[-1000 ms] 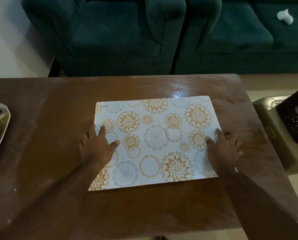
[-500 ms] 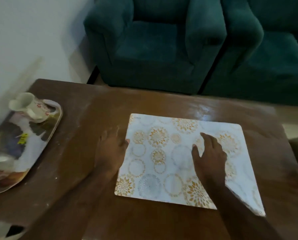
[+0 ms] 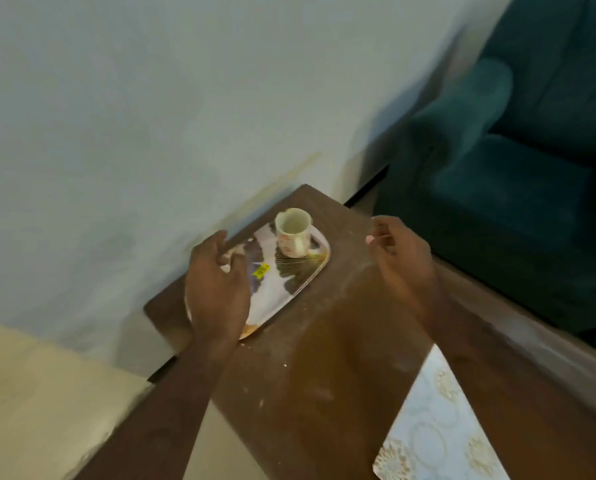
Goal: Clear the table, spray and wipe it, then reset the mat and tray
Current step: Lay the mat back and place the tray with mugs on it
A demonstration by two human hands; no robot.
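A patterned tray (image 3: 300, 277) lies at the far left end of the brown table (image 3: 331, 358), close to the wall. A cream mug (image 3: 294, 231) with a handle stands upright on the tray's far end. My left hand (image 3: 217, 289) hovers over the tray's near left part with fingers spread, holding nothing. My right hand (image 3: 402, 256) floats to the right of the tray, fingers loosely curled and empty. The floral mat (image 3: 435, 431) lies flat at the lower right, partly under my right forearm.
A pale wall (image 3: 151, 116) runs right along the table's left end. A teal armchair (image 3: 518, 188) stands beyond the table's far edge. White specks and smears mark the tabletop between tray and mat. Cream floor (image 3: 30, 393) shows at the lower left.
Both hands have lifted off the mat and moved left to the tray. The view has swung left, so the tray and mug are now central and the mat sits at the lower right.
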